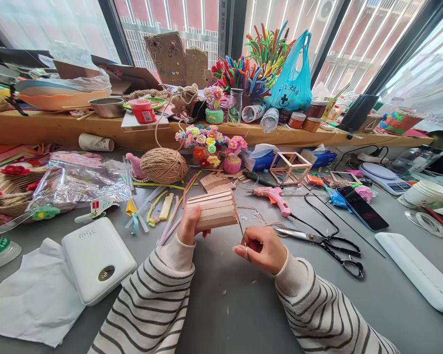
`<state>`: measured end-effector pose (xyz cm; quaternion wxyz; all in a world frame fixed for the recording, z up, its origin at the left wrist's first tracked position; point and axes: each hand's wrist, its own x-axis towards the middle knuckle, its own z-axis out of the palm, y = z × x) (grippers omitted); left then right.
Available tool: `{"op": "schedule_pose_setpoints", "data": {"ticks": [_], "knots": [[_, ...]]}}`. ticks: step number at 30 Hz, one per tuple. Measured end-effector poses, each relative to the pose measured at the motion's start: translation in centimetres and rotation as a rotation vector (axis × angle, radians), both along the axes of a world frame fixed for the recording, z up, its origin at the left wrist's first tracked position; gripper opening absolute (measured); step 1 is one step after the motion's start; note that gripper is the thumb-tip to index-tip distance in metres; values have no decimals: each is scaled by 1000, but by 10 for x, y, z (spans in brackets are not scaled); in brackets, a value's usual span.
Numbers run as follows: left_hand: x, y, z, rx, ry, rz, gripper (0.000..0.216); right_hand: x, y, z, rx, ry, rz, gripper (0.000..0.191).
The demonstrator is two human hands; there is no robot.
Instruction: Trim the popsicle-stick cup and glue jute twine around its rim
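Note:
My left hand (189,225) grips a panel of wooden craft sticks (214,210), holding it up above the grey table (243,305). My right hand (263,247) is closed in a pinch on a thin strand of twine (241,230) that runs up to the panel's right edge. Both arms wear striped sleeves. A ball of jute twine (164,165) lies behind the panel. More loose sticks (216,183) lie just beyond it.
Black-handled scissors (325,242) and a pink glue gun (275,197) lie right of my hands. A white box (96,257) and white paper (33,295) sit at left, a phone (362,207) and a stick cube frame (290,168) at right. A cluttered wooden shelf (59,127) runs behind.

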<state>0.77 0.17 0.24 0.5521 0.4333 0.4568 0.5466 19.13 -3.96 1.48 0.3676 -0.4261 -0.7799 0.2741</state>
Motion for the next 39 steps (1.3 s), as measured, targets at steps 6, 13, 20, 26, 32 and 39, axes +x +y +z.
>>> {"op": "schedule_pose_setpoints", "data": {"ticks": [6,13,20,26,32,39], "knots": [[2,-3,1,85,42,40,56,2,2,-2,-18,-15,-8,40],[1,-3,1,91,12,46,52,3,3,1,83,24,-14,48],[0,-2,1,99,-4,52,55,-3,0,-1,79,114,-23,48],[1,-2,0,147,5,86,51,-2,0,-3,-3,110,12,48],[0,-2,1,186,42,70,49,1,0,-2,-26,81,57,45],[2,-4,2,189,35,69,53,2,0,-1,-45,38,69,45]]}}
